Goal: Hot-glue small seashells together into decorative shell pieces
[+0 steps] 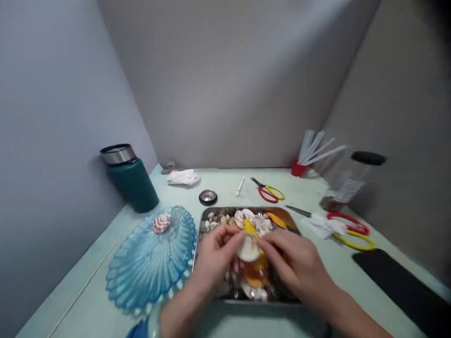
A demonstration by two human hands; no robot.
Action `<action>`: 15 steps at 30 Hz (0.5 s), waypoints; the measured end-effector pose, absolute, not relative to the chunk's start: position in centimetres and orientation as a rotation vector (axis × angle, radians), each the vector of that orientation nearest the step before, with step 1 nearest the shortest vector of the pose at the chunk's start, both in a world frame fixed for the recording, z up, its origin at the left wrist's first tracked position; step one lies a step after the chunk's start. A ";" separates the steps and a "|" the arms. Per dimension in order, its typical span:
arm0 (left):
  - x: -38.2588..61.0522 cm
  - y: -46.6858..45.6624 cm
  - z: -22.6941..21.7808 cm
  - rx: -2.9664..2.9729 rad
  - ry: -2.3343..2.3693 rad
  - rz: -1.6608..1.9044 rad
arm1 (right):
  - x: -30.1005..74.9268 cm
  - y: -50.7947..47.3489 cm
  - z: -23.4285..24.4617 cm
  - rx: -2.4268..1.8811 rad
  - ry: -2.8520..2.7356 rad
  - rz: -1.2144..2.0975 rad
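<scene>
Bench record, head view. We log a pale green table (pixel 88 300) filling the lower frame.

Containers, by size:
- Blue ribbed glass shell-shaped dish (pixel 148 263), lower left. It holds one red-and-white speckled shell (pixel 161 223) near its upper rim.
- Rectangular steel tray (pixel 202 220), bottom centre, just beside the dish. It is loaded with mixed small shells and pebbles (pixel 253 220), with yellow and orange pieces among them.
- Teal tumbler with steel rim (pixel 132 180), left of centre, upright. We cannot see inside it.
- Clear jar with black lid (pixel 348 180), right, blurred.
- Small red cup (pixel 298 168), upper right of the table, holding white sticks (pixel 317 148) fanned outward.

Hands, both over the tray:
- Left hand (pixel 214 260): palm turned inward, thumb and fingers closed on the left edge of a pale fan-shaped scallop shell (pixel 248 248).
- Right hand (pixel 296 263): back up, fingers drawn together on the shell's right edge.
- We place the shell between the two hands, just above the tray's middle. Motion blur hides finer finger detail.
</scene>
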State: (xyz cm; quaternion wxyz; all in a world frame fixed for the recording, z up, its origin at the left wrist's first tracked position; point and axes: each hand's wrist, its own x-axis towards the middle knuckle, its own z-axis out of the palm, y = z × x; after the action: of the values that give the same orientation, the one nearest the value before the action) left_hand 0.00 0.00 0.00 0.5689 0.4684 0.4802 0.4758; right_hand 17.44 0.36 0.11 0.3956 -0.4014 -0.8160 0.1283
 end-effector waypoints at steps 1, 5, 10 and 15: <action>-0.1 0.1 0.2 1.120 1.116 1.139 | 17.4 0.7 0.4 -1.047 -2.053 0.310; -0.3 0.6 0.7 1.186 1.078 1.167 | 17.3 1.6 1.0 -1.032 -2.111 0.347; -0.3 0.6 0.5 1.223 1.061 1.193 | 17.6 1.4 0.4 -1.007 -2.085 0.321; -0.2 0.1 0.3 1.199 1.097 1.115 | 17.7 0.8 0.4 -1.008 -2.109 0.300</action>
State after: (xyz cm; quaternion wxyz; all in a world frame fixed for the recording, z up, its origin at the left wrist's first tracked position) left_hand -0.20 0.08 0.30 0.5525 0.5069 0.4641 0.4716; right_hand 17.66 0.79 0.35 0.3825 -0.3953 -0.8268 0.1175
